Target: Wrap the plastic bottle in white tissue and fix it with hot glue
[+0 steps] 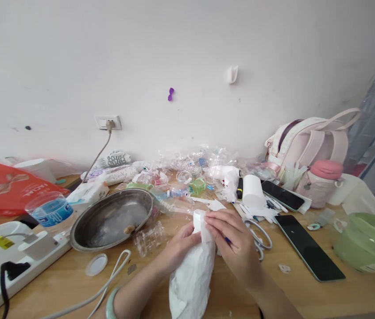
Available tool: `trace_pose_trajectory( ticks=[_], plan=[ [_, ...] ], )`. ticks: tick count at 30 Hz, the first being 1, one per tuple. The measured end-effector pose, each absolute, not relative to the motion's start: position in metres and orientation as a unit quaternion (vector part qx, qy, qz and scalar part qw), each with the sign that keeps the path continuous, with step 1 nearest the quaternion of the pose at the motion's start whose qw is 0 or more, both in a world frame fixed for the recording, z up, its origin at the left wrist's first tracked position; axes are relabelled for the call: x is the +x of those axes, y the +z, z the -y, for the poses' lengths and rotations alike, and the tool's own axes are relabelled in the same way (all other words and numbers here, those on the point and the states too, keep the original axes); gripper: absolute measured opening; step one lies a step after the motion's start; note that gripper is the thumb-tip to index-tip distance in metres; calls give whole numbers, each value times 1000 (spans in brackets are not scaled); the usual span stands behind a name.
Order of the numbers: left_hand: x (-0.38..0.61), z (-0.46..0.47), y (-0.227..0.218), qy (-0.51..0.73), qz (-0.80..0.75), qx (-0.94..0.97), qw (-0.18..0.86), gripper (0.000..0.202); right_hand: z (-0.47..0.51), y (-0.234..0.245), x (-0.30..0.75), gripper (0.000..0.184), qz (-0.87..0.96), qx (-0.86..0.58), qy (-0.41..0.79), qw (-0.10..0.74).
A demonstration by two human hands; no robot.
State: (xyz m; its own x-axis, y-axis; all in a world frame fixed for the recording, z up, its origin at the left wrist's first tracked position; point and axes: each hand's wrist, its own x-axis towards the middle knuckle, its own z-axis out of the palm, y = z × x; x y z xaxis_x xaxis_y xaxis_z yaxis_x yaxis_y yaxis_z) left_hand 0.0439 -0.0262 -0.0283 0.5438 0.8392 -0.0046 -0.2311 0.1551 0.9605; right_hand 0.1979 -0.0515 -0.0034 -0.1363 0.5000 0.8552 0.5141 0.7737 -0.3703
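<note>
A bottle-shaped object wrapped in white paper stands before me, its narrow neck up and tilted slightly right. My left hand is closed round the neck from the left, with the thumb lying across it. With fingertips pressed together, my right hand pinches the white paper at the upper right of the neck. A small blue bit shows under the right palm; I cannot make out what it is. Behind the hands lies a torn piece of white paper. White-handled scissors rest just right of my right hand.
Left are a metal basin with cloudy liquid, a clear plastic bottle piece, a power strip and a white cable. Right are a phone, a green tub and a pink-lidded bottle. Plastic scraps line the wall.
</note>
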Motion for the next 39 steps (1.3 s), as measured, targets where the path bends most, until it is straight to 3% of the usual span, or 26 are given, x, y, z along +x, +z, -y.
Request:
trace_pose_trajectory(
  ticks=[10,19,25,30,34,39],
  plan=[
    [40,30,-29,415,-381,460,687,44,52,-5,203,17,746,-381,84,540],
    [46,33,-14,408,-298,504,701,53,50,-9,201,19,728,-386,115,556],
    [45,35,-11,403,-353,478,696,42,49,-8,200,19,711,-385,165,565],
    [41,32,-21,378,-312,415,767,45,45,-13,203,15,661,-406,215,594],
    [39,30,-20,353,-269,368,817,49,42,-19,204,20,594,-437,268,619],
    [42,32,-13,372,-287,371,801,46,42,-15,201,28,529,-407,372,645]
  ],
)
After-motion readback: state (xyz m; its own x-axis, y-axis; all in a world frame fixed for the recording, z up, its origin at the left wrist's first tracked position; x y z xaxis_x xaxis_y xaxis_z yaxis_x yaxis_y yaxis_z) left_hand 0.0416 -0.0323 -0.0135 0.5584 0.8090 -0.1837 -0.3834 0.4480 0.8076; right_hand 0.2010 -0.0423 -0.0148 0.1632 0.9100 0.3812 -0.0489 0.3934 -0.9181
